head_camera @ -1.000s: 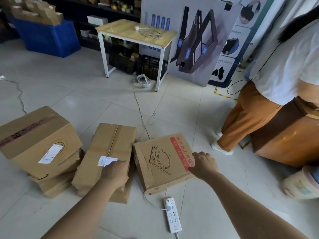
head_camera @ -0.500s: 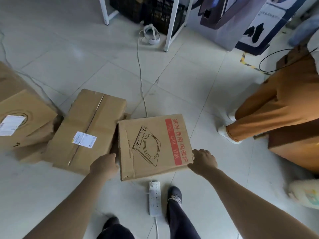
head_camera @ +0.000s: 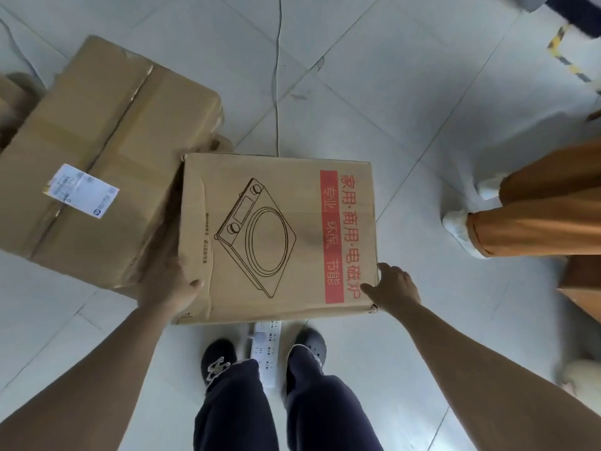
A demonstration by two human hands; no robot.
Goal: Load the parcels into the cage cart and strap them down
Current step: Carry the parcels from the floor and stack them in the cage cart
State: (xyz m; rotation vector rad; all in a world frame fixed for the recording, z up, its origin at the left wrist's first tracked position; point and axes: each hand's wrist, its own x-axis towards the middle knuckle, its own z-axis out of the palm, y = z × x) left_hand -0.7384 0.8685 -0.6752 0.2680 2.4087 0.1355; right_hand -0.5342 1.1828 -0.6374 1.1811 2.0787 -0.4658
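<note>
**Q:** Which step is shown?
**A:** Pick-up of one parcel. The left hand [head_camera: 172, 288] grips the near left edge of the printed carton [head_camera: 276, 236], with the thumb laid over the top face and the fingers hidden down the side. The right hand [head_camera: 395, 289] clasps the near right corner, thumb on top, fingers curled over the side wall. Both forearms reach down and forward, roughly mirrored.

**Q:** Where is the carton?
**A:** Between the two hands, top face up. Whether it has left the tiled floor [head_camera: 374, 92] cannot be told. Its near edge overlaps a power strip [head_camera: 266, 340] lying just behind the hands, between the wearer's shoes.

**Q:** What lies farther out?
**A:** Just outside the left hand sits a labelled parcel [head_camera: 107, 157], hard against the carton's left side. Beyond the carton's far edge a cable [head_camera: 276, 92] crosses the floor. Well outside the right hand stands another person's orange trouser leg [head_camera: 536, 216]. No cage cart is in view.

**Q:** What does the next move call for?
**A:** Probably a level two-handed lift, clear of the neighbouring parcel, then a turn toward the cart. The strip and cable underfoot are a trip risk, and the bystander narrows the path on the right. With parcels on the floor, strapping looks far off.
</note>
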